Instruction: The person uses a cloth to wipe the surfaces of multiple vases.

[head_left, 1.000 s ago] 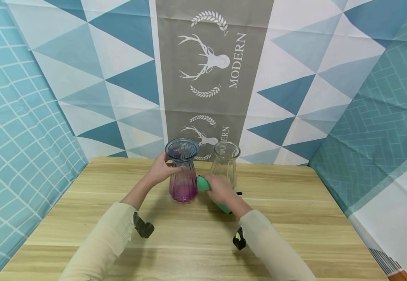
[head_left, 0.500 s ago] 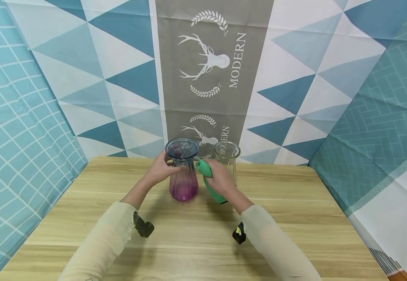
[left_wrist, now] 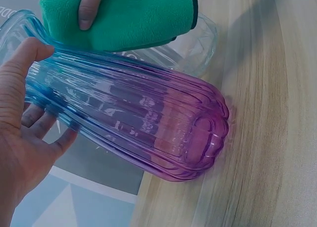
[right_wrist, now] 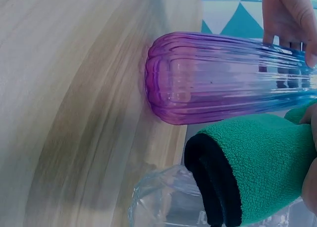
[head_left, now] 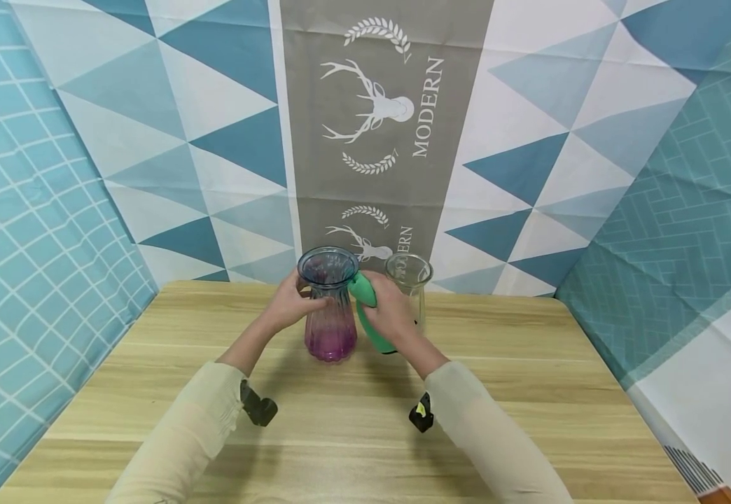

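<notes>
A ribbed glass vase, blue at the flared rim and purple at the base, stands upright on the table. My left hand grips its neck from the left, thumb in front and fingers behind, as the left wrist view shows. In my right hand is a folded green cloth with a dark edge. The cloth's upper end lies right at the vase's rim and neck on the right side; its lower end hangs down beside the vase. A clear glass vase stands just behind my right hand, partly hidden by it.
The wooden table runs back to a wall hanging with deer and triangle prints, close behind both vases. Blue tile-patterned fabric rises on the left, and teal patterned fabric on the right.
My right hand has risen and moved slightly away from me with the green cloth, from beside the coloured vase's body up to its rim. The left hand and both vases have stayed put.
</notes>
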Motion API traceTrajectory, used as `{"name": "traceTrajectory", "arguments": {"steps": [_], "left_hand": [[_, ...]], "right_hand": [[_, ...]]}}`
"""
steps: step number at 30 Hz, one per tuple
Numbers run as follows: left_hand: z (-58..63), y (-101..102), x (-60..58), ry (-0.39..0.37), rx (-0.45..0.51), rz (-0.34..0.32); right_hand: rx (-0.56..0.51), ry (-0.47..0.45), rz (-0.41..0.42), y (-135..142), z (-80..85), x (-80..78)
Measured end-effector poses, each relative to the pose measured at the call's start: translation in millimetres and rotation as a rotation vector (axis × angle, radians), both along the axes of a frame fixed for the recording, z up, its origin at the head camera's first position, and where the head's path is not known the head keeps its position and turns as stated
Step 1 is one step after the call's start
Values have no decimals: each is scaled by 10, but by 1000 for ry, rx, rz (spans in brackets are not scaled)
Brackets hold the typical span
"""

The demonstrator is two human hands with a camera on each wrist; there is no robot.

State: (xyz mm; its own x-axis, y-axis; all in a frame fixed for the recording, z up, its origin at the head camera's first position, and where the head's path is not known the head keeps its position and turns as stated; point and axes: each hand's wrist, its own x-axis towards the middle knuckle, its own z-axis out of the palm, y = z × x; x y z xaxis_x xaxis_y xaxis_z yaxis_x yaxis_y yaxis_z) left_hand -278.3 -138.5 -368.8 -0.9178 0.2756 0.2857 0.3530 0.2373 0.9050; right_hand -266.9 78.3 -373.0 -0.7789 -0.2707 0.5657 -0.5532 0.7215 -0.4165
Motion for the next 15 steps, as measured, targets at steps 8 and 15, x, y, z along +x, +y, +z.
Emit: {"name": "traceTrajectory", "arguments": {"steps": [8,15], "left_hand": [[1,15,6,-7,19,-5],[-32,4,-24,-4,30,5]], "right_hand": [[61,44,36,-20,-72,-21],[174,15,36,-15,-131,-47]]}}
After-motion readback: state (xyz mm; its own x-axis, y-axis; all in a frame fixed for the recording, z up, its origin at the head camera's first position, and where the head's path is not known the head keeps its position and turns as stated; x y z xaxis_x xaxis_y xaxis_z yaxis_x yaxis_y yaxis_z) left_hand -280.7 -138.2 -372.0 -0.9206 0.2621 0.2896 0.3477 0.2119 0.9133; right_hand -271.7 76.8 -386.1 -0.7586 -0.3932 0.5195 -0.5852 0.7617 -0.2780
